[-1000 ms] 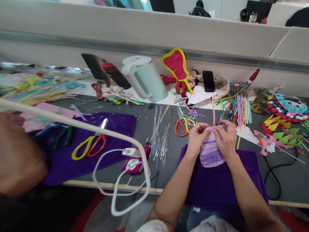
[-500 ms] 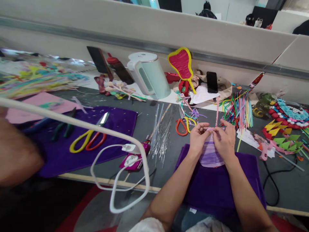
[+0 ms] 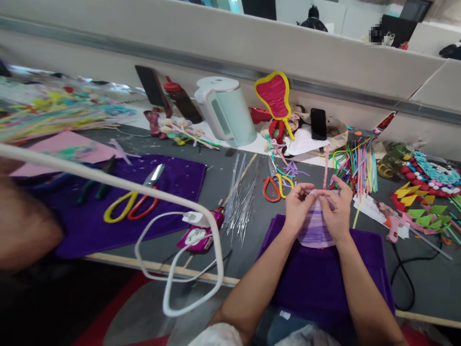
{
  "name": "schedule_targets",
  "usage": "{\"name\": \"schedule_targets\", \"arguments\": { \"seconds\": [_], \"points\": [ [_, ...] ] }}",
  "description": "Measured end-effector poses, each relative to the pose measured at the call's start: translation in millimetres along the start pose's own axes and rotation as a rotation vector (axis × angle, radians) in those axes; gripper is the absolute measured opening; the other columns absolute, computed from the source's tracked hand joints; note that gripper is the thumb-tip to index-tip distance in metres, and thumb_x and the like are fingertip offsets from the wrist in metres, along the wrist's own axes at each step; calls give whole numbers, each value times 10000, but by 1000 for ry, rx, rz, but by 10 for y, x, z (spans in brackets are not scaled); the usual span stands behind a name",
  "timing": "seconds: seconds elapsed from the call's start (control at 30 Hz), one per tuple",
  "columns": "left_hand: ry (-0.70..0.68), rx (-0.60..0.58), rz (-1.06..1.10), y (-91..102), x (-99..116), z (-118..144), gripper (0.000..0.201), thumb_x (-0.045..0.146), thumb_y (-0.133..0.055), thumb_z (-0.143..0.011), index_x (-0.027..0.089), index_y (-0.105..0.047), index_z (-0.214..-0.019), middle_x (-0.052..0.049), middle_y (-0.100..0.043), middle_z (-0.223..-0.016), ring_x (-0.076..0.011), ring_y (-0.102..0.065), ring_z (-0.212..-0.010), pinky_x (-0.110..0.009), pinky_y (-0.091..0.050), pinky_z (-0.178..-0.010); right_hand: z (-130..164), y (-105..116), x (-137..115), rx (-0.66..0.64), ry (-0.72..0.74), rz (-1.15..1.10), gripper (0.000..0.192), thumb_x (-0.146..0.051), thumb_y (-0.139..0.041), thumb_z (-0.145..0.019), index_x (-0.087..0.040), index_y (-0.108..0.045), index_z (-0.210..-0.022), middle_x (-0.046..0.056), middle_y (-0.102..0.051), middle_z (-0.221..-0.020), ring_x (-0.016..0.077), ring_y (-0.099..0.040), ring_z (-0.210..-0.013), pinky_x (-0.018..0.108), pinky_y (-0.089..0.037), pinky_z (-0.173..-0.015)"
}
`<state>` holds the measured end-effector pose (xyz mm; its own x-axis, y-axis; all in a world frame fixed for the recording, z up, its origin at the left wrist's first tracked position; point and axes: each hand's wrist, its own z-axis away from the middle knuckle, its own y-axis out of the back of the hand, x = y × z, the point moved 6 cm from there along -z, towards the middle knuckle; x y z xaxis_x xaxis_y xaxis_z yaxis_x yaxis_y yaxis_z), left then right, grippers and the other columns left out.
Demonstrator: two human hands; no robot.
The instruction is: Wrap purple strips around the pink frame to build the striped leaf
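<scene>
My left hand (image 3: 299,206) and my right hand (image 3: 336,209) meet at the narrow top of a purple-striped, fan-shaped pipe-cleaner piece (image 3: 316,233). Fingers and thumbs of both hands pinch it there; the exact spot between the fingertips is hidden. A twisted pink stem (image 3: 326,163) points away from me beyond the fingers. Beneath the piece lies a folded dark purple cloth (image 3: 309,278) at the table's front edge. Small scissors (image 3: 272,166) with red and yellow handles rest left of my hands, beside purple pipe-cleaner scraps (image 3: 293,168).
Thin metal wires (image 3: 245,202) lie to the left. A white cable (image 3: 217,240) loops across the foreground. Pipe cleaners (image 3: 355,168) and a pink glue gun (image 3: 392,233) are to the right. A kettle (image 3: 236,115), phone (image 3: 318,124) and pink-yellow fan (image 3: 275,96) stand behind. Another person's arm (image 3: 27,226) is at far left.
The view has shifted slightly. Both hands still pinch the purple piece at the same place, with only small finger movement.
</scene>
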<state>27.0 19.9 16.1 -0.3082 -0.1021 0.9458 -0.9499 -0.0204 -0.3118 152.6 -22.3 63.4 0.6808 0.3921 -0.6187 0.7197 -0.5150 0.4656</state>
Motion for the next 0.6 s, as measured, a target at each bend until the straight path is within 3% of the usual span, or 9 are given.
{"name": "schedule_targets", "arguments": {
  "seconds": [0.13,0.3,0.47,0.6],
  "points": [
    [-87,-17,-153,-31,92,21,260,257,-709,-701,169,-622,-930,-32,-669,-845,-146,-617,-758,-263,-465,-713,2,145,172,159,-159,-89,214,-308,-539,-866,-209,-635,-1029,124,-544,-1207,249,-522,-1155,453,-444,-948],
    [-332,67,-503,-11,255,82,171,285,-649,-784,180,-642,-919,-51,-676,-892,-175,-622,-846,-296,-468,-773,38,19,373,60,-371,-371,388,-357,-592,-835,-180,-508,-1170,85,-643,-980,185,-632,-860,345,-509,-780],
    [-558,51,-759,-16,376,155,136,256,-583,-848,187,-662,-934,-60,-696,-882,-186,-619,-845,-322,-447,-802,71,4,382,69,-407,-357,344,-350,-611,-812,-181,-558,-1106,50,-643,-887,174,-620,-794,315,-495,-733],
    [-511,19,-715,3,382,133,158,243,-575,-848,195,-675,-961,-66,-708,-934,-195,-627,-886,-333,-432,-846,81,21,395,101,-417,-341,312,-302,-593,-801,-182,-572,-1088,66,-651,-942,174,-616,-808,312,-491,-739]
  ]
}}
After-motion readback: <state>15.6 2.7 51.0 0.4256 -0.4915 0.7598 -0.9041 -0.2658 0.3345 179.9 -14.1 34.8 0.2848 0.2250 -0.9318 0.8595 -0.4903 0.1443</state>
